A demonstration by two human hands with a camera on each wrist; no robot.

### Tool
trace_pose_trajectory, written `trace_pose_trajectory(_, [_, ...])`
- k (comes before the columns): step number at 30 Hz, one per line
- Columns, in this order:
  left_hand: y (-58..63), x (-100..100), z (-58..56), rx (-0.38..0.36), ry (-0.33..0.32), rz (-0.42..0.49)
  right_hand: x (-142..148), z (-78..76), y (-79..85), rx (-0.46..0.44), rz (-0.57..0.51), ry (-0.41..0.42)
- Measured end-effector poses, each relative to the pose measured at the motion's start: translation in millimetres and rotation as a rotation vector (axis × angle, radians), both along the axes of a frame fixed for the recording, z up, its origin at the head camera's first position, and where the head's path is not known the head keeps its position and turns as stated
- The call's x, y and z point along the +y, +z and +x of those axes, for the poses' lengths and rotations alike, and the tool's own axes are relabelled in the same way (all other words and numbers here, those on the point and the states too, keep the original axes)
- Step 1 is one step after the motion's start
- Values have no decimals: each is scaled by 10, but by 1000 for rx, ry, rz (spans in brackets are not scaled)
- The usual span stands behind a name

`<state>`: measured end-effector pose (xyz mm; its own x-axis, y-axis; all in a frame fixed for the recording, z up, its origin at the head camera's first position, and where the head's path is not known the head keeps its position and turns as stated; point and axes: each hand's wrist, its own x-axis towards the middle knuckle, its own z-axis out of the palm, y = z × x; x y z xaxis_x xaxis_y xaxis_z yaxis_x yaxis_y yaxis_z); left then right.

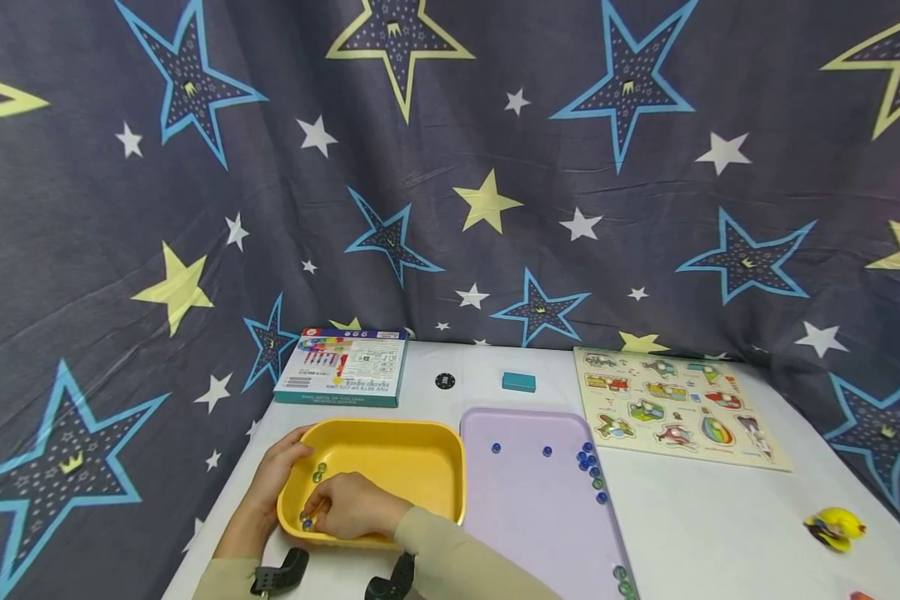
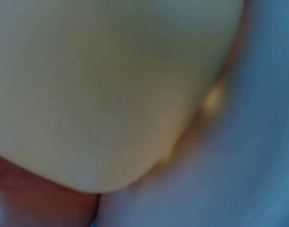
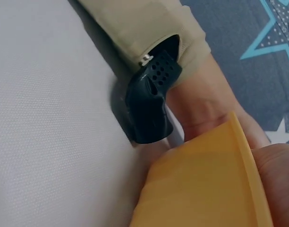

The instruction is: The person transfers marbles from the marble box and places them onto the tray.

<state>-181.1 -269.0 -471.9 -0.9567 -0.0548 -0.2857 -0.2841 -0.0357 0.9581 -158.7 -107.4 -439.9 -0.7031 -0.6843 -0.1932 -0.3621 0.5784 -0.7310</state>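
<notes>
A yellow basin [image 1: 412, 458] stands at the front left of the table. My left hand [image 1: 277, 467] holds it by its left end, thumb at the rim. My right hand [image 1: 362, 505] reaches into the basin with bent fingers, fingertips down at the near left corner. Right at those fingertips shows a blue marble [image 1: 307, 524]; I cannot tell whether they pinch one. Green marbles [image 1: 319, 472] lie by the basin's left wall. In the right wrist view, the basin's outer wall [image 3: 196, 189] stands before the left forearm. A blurred pale surface fills most of the left wrist view.
Beside the basin lies a lilac tray [image 1: 525, 517] with several blue marbles [image 1: 585, 458] and green marbles [image 1: 621, 573] along its right side. Behind are a boxed set [image 1: 345, 367], a black disc [image 1: 445, 381], a teal block [image 1: 519, 382] and a picture puzzle board [image 1: 675, 408]. A yellow toy duck [image 1: 836, 527] sits far right.
</notes>
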Motion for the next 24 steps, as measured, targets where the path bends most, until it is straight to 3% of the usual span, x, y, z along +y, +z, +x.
trace_pose_trajectory(14, [-15, -13, -18, 10, 5, 5, -23, -6, -19, -22, -42, 27])
trace_pose_trajectory(24, [-22, -16, -13, 24, -2, 13, 22, 11, 5, -147, -126, 4])
